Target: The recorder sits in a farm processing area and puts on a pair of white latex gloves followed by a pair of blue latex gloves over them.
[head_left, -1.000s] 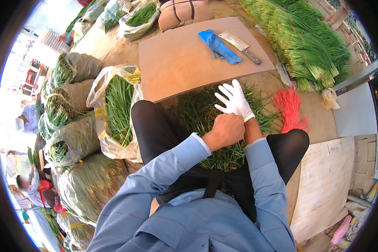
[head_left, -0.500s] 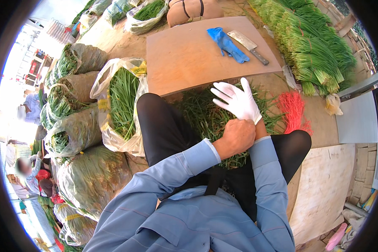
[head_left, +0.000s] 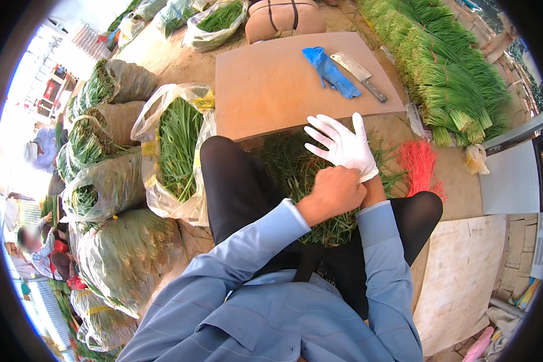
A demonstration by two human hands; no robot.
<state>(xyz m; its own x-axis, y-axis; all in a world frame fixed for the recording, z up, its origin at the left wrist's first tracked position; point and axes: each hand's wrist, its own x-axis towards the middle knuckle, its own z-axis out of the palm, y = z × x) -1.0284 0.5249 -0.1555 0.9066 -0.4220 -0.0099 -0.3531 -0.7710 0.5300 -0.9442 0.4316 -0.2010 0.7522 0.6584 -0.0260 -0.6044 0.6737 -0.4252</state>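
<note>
On the left, the bare left hand (head_left: 336, 192) stays clenched at the wrist, knuckles up, apparently pinching the cuff of the white glove (head_left: 359, 158). And that glove is on the right hand (head_left: 350, 146), palm up, open, holding nothing! The change is small: the thumb stands farther from the fingers than a second ago, the left hand's hold at the cuff just the same. So the fingers look covered, and the work sits at the wrist.

Now the room, from the left: a seated person (head_left: 45, 256), then bulging bags (head_left: 117, 256), then an open plastic bag (head_left: 170, 210) of long greens (head_left: 178, 151). Loose leaves (head_left: 286, 160) lie below the hands, between the knees. Beyond them comes the tan board (head_left: 259, 84), carrying a blue glove (head_left: 327, 69) just beside a cleaver (head_left: 353, 65). Farther right, red strands (head_left: 419, 169) on the floor, with bundled stalks (head_left: 443, 90) heaped behind.
</note>
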